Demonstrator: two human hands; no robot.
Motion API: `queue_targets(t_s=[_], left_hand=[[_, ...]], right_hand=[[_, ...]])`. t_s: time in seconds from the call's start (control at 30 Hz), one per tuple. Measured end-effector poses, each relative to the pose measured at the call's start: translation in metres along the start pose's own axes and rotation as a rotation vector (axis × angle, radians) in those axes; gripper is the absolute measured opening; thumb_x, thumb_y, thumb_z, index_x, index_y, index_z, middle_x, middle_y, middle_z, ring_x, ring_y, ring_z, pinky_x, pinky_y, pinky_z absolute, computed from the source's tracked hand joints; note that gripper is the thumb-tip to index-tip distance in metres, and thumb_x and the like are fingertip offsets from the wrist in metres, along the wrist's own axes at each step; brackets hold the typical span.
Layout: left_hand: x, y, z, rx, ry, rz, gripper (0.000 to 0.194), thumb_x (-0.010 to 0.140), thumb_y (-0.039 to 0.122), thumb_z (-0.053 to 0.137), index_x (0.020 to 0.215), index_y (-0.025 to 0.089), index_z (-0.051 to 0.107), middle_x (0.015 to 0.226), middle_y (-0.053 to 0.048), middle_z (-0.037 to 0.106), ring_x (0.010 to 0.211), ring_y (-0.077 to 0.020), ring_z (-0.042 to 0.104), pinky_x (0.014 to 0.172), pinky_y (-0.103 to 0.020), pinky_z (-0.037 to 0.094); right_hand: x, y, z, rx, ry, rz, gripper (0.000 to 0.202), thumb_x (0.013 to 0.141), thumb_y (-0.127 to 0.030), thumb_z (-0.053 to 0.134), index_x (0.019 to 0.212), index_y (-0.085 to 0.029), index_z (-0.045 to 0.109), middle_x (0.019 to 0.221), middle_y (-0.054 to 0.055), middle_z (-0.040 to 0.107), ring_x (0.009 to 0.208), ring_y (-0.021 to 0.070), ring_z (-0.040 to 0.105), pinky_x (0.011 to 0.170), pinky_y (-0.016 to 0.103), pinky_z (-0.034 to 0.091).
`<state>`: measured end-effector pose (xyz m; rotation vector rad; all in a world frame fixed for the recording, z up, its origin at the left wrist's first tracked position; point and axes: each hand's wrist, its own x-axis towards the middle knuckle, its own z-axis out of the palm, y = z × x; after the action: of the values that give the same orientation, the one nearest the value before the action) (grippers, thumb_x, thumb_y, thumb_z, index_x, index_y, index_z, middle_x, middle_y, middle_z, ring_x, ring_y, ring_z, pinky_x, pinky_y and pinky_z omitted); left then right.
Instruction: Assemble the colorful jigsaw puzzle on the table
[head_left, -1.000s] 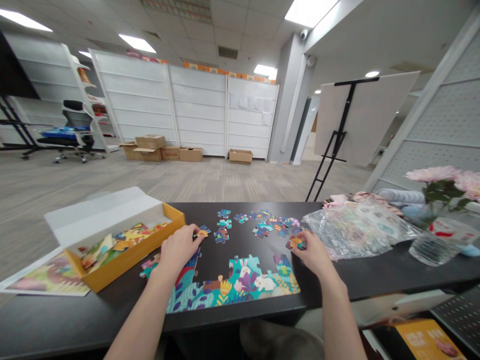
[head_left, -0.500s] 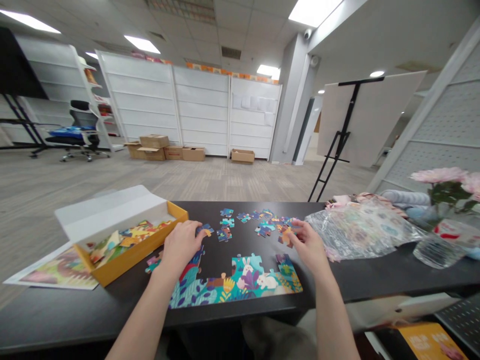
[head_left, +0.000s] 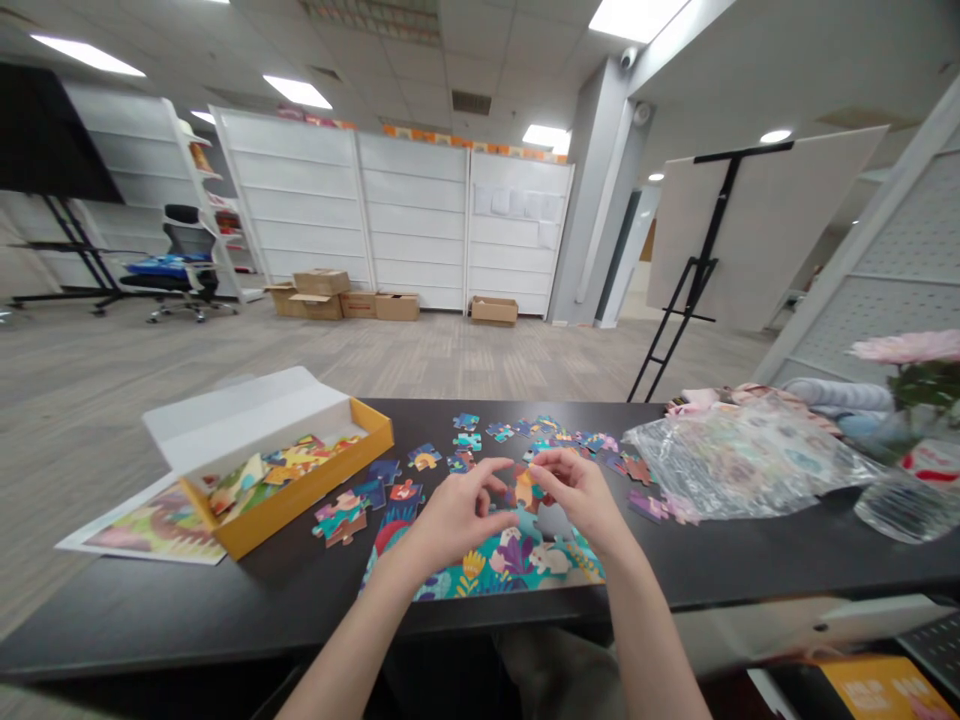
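Head view: the right hand's (head_left: 577,495) thumb and fingertips are pinched together on an orange-and-brown puzzle piece (head_left: 527,488), held above the middle of a partly joined jigsaw (head_left: 514,560). The left hand (head_left: 465,515) faces it with the thumb well apart from the curled fingers; its fingertips come close to the piece, but whether they touch it cannot be told. The pinch looks to be near the piece's edge, so a loose grip could let it twist or drop askew. Both hands hang low over the jigsaw, so a brushing wrist or thumb could part its joined sections, and they hide part of it, which could lead to a misjudged fit. Beyond the fingers, loose pieces (head_left: 551,430) lie scattered across the dark table (head_left: 225,610). A small cluster of pieces (head_left: 343,515) sits left of the jigsaw, near a yellow box (head_left: 315,487) with its white lid raised and colourful pieces inside. To the right, purple pieces (head_left: 649,508) lie beside a clear plastic bag (head_left: 750,455), where a shifting bag could nudge or cover them.
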<state>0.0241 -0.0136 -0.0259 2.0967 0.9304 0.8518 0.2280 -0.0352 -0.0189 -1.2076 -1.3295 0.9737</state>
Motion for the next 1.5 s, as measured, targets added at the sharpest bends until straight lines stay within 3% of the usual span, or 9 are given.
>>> queue_targets(t_s=[0.2, 0.33, 0.43, 0.57, 0.77, 0.97, 1.5], left_hand=[[0.001, -0.003, 0.002, -0.012, -0.005, 0.012, 0.049, 0.081, 0.031, 0.069, 0.128, 0.025, 0.059, 0.092, 0.0, 0.072, 0.058, -0.0093, 0.052, 0.056, -0.022, 0.04], [0.001, -0.003, -0.001, -0.016, 0.024, 0.0, 0.044, 0.08, 0.031, 0.07, 0.123, 0.024, 0.061, 0.089, 0.0, 0.072, 0.055, -0.0086, 0.05, 0.055, -0.022, 0.04], [0.001, -0.002, -0.005, -0.027, 0.092, 0.0, 0.043, 0.08, 0.03, 0.07, 0.12, 0.024, 0.058, 0.087, 0.001, 0.071, 0.055, -0.0089, 0.05, 0.056, -0.022, 0.04], [0.001, -0.004, -0.009, -0.036, 0.173, -0.001, 0.04, 0.08, 0.031, 0.071, 0.117, 0.023, 0.056, 0.085, 0.002, 0.069, 0.057, -0.0088, 0.051, 0.055, -0.021, 0.04], [0.001, -0.006, -0.012, -0.067, 0.167, -0.005, 0.042, 0.08, 0.03, 0.072, 0.118, 0.023, 0.057, 0.086, 0.002, 0.068, 0.057, -0.0085, 0.051, 0.055, -0.02, 0.041], [0.001, -0.008, -0.016, -0.146, 0.122, -0.005, 0.053, 0.08, 0.027, 0.07, 0.13, 0.022, 0.054, 0.088, 0.001, 0.07, 0.059, -0.0087, 0.051, 0.056, -0.02, 0.041], [-0.001, -0.004, -0.02, -0.189, 0.081, -0.046, 0.044, 0.08, 0.028, 0.071, 0.122, 0.02, 0.062, 0.086, 0.001, 0.072, 0.059, -0.0091, 0.048, 0.056, -0.022, 0.039]], right_hand=[[0.001, 0.002, 0.005, 0.038, 0.001, 0.008, 0.042, 0.071, -0.054, 0.078, 0.09, -0.02, 0.061, 0.067, -0.002, 0.067, 0.057, 0.0145, 0.062, 0.053, 0.026, 0.05], [0.0, 0.001, 0.002, 0.012, -0.034, -0.002, 0.037, 0.078, -0.053, 0.073, 0.089, -0.02, 0.062, 0.07, -0.001, 0.066, 0.06, 0.0139, 0.062, 0.055, 0.026, 0.05], [-0.003, -0.002, 0.0, 0.011, -0.092, -0.032, 0.039, 0.076, -0.044, 0.077, 0.105, -0.021, 0.063, 0.081, 0.0, 0.068, 0.069, 0.0153, 0.065, 0.063, 0.028, 0.054], [-0.008, -0.006, 0.002, 0.015, -0.169, -0.076, 0.064, 0.071, -0.029, 0.08, 0.13, -0.028, 0.055, 0.097, 0.001, 0.068, 0.076, 0.0158, 0.067, 0.07, 0.03, 0.056], [-0.007, -0.006, 0.007, -0.058, -0.133, -0.097, 0.046, 0.074, -0.027, 0.077, 0.117, -0.025, 0.063, 0.091, 0.001, 0.07, 0.076, 0.0154, 0.066, 0.068, 0.029, 0.053], [-0.006, -0.004, 0.002, -0.051, -0.103, -0.097, 0.045, 0.072, -0.027, 0.079, 0.114, -0.023, 0.064, 0.086, 0.0, 0.071, 0.074, 0.0158, 0.067, 0.068, 0.029, 0.052], [-0.005, -0.001, -0.002, -0.089, -0.142, -0.083, 0.045, 0.072, -0.029, 0.079, 0.114, -0.022, 0.064, 0.086, 0.001, 0.071, 0.073, 0.0161, 0.064, 0.068, 0.031, 0.05]])
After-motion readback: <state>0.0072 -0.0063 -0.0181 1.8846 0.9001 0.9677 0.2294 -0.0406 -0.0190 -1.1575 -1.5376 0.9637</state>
